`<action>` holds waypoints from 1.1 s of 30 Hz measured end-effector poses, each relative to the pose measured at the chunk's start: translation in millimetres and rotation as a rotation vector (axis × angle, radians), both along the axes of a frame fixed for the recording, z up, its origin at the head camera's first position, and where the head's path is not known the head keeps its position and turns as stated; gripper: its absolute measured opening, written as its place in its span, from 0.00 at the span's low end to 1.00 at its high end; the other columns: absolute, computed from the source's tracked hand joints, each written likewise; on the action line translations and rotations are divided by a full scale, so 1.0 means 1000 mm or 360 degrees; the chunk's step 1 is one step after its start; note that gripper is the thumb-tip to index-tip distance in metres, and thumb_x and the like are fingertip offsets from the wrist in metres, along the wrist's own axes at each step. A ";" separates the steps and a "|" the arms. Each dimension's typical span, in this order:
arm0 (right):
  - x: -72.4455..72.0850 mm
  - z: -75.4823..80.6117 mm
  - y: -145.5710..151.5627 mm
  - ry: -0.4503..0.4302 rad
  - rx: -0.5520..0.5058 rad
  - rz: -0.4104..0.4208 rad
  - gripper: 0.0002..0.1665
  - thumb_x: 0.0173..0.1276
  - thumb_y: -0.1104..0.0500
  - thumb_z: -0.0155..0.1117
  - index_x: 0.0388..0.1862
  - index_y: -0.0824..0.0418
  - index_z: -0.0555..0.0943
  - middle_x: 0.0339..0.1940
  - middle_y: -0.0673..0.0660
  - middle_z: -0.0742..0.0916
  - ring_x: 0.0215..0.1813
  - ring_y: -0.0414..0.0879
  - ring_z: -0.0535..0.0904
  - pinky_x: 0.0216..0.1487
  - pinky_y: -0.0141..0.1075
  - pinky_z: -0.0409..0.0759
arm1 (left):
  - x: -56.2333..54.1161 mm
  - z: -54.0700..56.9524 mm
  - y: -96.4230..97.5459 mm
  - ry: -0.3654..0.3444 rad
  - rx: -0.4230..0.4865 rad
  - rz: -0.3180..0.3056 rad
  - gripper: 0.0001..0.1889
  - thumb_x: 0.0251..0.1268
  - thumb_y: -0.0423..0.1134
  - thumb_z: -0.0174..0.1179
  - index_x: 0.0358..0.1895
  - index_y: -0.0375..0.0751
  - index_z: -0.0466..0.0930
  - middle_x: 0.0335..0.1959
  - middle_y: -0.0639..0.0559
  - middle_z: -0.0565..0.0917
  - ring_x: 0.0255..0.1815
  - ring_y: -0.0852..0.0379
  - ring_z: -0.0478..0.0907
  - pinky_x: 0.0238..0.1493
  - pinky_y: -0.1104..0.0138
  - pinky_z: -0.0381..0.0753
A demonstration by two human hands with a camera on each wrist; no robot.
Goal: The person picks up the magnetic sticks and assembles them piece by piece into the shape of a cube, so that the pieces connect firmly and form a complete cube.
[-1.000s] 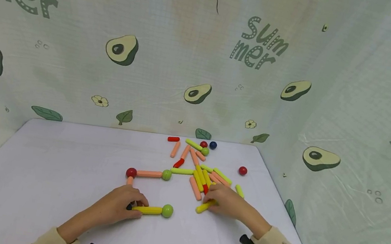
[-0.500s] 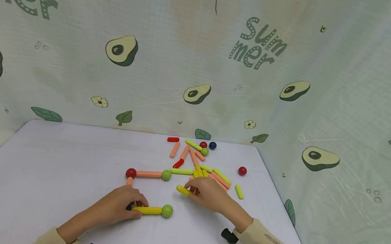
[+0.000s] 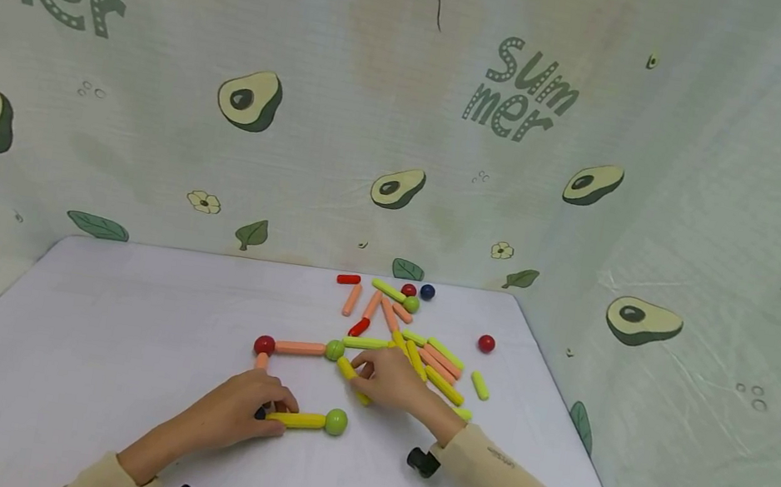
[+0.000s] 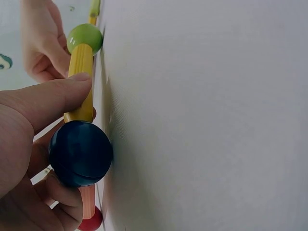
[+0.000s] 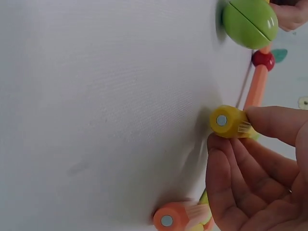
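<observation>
Landmark: the far green ball (image 3: 335, 350). The right hand (image 3: 391, 378) pinches one yellow rod (image 3: 346, 368) on its near side, end to ball — contact cannot be confirmed. The left hand (image 3: 240, 413), nearer and left of it, pinches a second yellow rod (image 3: 302, 420) between the blue ball (image 4: 81, 154) and near green ball (image 3: 336, 422). Step judged: joining; next apparently calls for aligning rod with ball. White table (image 3: 121, 321) surrounds the landmark; avocado-print cloth (image 3: 311, 215) hangs beyond.

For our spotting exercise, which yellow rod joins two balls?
The yellow rod in the left hand, between the dark blue ball and green ball; no other does.
</observation>
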State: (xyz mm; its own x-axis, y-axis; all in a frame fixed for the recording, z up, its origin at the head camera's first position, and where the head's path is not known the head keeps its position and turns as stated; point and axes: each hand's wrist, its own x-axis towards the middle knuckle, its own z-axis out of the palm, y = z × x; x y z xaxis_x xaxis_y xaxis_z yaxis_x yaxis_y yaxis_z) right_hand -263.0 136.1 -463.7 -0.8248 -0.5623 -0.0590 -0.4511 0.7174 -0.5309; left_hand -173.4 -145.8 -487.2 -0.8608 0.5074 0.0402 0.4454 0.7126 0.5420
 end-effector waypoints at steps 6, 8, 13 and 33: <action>-0.003 -0.005 -0.005 -0.0058 -0.0050 -0.0057 0.15 0.72 0.57 0.74 0.54 0.60 0.89 0.25 0.46 0.84 0.24 0.38 0.77 0.29 0.30 0.76 | -0.001 0.001 0.000 0.0005 0.0006 -0.0009 0.13 0.62 0.45 0.78 0.49 0.57 0.90 0.37 0.72 0.81 0.41 0.68 0.73 0.45 0.66 0.79; -0.003 -0.005 -0.006 -0.0107 -0.0070 -0.0079 0.15 0.72 0.56 0.74 0.55 0.60 0.89 0.25 0.46 0.84 0.24 0.39 0.77 0.28 0.30 0.75 | -0.001 0.001 0.000 0.0003 0.0000 -0.0005 0.13 0.62 0.45 0.78 0.48 0.57 0.90 0.36 0.72 0.81 0.41 0.68 0.73 0.45 0.66 0.79; 0.000 -0.005 -0.008 -0.0224 -0.0123 -0.0126 0.17 0.72 0.53 0.74 0.56 0.59 0.89 0.26 0.47 0.84 0.25 0.41 0.78 0.28 0.31 0.74 | -0.001 0.001 0.000 0.0010 -0.0010 -0.0003 0.13 0.62 0.45 0.78 0.48 0.57 0.90 0.36 0.72 0.82 0.41 0.68 0.73 0.45 0.66 0.79; 0.010 -0.008 -0.019 -0.0461 -0.0278 -0.0197 0.24 0.71 0.53 0.75 0.62 0.61 0.84 0.28 0.51 0.85 0.27 0.45 0.81 0.30 0.30 0.76 | -0.003 -0.002 -0.003 0.0026 0.0020 -0.0034 0.12 0.64 0.45 0.77 0.49 0.56 0.90 0.37 0.71 0.82 0.42 0.68 0.73 0.46 0.65 0.79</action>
